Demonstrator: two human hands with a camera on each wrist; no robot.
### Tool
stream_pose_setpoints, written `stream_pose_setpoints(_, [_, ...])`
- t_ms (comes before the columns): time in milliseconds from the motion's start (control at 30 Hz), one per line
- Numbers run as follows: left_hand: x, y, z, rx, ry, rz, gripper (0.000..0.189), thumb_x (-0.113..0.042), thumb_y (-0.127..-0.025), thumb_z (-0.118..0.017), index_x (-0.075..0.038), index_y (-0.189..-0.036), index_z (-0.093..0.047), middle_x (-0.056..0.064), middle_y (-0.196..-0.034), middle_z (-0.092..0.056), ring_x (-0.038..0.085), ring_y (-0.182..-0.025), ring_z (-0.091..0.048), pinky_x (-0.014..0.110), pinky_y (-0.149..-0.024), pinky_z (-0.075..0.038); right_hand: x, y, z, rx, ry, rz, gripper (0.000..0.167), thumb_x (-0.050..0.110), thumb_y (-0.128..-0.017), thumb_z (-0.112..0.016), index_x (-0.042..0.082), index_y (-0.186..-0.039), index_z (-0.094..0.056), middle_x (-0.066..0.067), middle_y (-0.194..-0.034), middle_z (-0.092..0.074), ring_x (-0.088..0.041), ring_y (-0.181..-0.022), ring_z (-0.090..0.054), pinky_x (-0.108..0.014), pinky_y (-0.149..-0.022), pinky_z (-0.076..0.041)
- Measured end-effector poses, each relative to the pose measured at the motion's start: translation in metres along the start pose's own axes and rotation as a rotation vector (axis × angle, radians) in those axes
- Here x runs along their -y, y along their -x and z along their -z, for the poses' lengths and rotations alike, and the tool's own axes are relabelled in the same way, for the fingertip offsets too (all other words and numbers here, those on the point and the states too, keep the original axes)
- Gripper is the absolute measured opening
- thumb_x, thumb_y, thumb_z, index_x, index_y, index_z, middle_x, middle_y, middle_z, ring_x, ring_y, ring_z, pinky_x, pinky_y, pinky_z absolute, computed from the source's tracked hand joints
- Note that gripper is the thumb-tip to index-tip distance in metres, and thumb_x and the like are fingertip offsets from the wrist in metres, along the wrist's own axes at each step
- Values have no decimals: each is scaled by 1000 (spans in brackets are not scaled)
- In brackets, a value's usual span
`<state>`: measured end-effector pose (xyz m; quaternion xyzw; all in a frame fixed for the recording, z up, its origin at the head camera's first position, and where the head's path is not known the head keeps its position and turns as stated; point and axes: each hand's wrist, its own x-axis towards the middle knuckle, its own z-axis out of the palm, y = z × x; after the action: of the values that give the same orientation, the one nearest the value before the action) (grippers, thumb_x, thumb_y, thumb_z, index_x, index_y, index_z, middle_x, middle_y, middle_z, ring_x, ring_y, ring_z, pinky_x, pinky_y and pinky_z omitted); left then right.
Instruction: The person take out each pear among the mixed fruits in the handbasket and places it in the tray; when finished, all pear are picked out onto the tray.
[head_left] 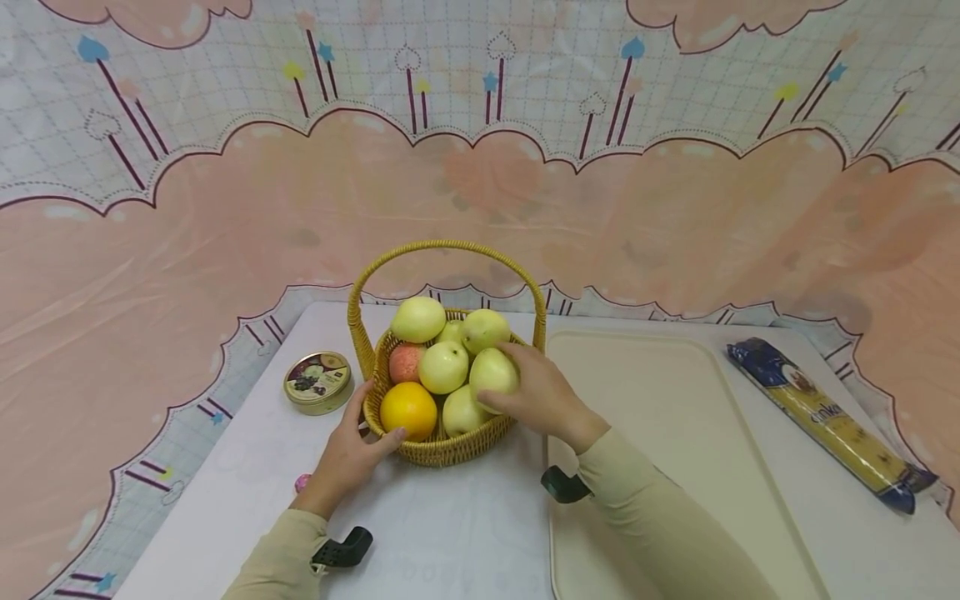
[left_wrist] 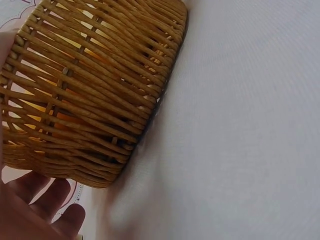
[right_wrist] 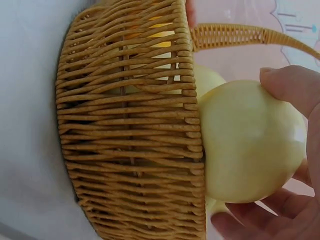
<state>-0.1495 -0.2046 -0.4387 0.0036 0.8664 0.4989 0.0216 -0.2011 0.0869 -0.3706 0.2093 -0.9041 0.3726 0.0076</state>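
Note:
A wicker basket with a tall arched handle stands on the white table, full of fruit. My left hand grips its left side, thumb over the rim near an orange and fingers outside against the weave. With my right hand I hold a pale green apple at the basket's right rim. In the right wrist view thumb and fingers lie around this apple, which touches the rim. Several other pale green fruits and a reddish one fill the basket.
Left of the basket stands a round tin. A small pink item lies partly behind my left wrist. A beige tray is under my right forearm, and a yellow and blue packet lies at the far right. Patterned cloth hangs behind.

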Motion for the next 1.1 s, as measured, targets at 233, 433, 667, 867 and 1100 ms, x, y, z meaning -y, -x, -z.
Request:
stream_pose_setpoints(233, [0, 0, -1, 0, 1, 3, 92, -37, -92, -71, -14, -160, -13, 25, -161, -21, 50, -138, -34, 63, -112, -26, 0, 10, 8, -19, -21, 33, 75, 34, -84, -78, 0, -144, -48, -18, -137, -54, -31, -115, -55, -48, -92, -51])
stream_pose_setpoints(433, [1, -1, -1, 3, 5, 0, 92, -37, -92, -71, -14, -160, -13, 24, -161, -21, 50, -138, -34, 63, -112, -26, -3, 20, 15, -34, 5, 57, 74, 32, -84, -78, -1, -143, -47, -17, -136, -55, -31, -117, -56, -48, -93, -50])
stream_pose_setpoints(667, [0, 0, -1, 6, 14, 13, 92, -37, -93, -70, -15, -160, -12, 24, -162, -19, 50, -138, -34, 63, -113, -26, -7, 28, 21, -37, -28, 69, 74, 26, -84, -80, -1, -144, -47, -18, -139, -55, -33, -124, -54, -50, -98, -49])
stream_pose_setpoints(867, [1, 0, -1, 7, 21, 9, 92, -36, -93, -70, -14, -160, -11, 24, -162, -18, 50, -138, -34, 62, -112, -27, -14, 32, 21, -30, -158, 99, 72, 14, -83, -81, -5, -143, -47, -19, -139, -54, -34, -122, -55, -40, -89, -56])
stream_pose_setpoints(1100, [0, 1, -2, 10, 14, 20, 93, -37, -93, -70, -14, -160, -10, 24, -162, -17, 49, -138, -34, 62, -112, -27, -20, 36, 23, -51, -183, 101, 71, 11, -82, -82, -4, -142, -47, -20, -137, -54, -33, -123, -54, -36, -89, -56])
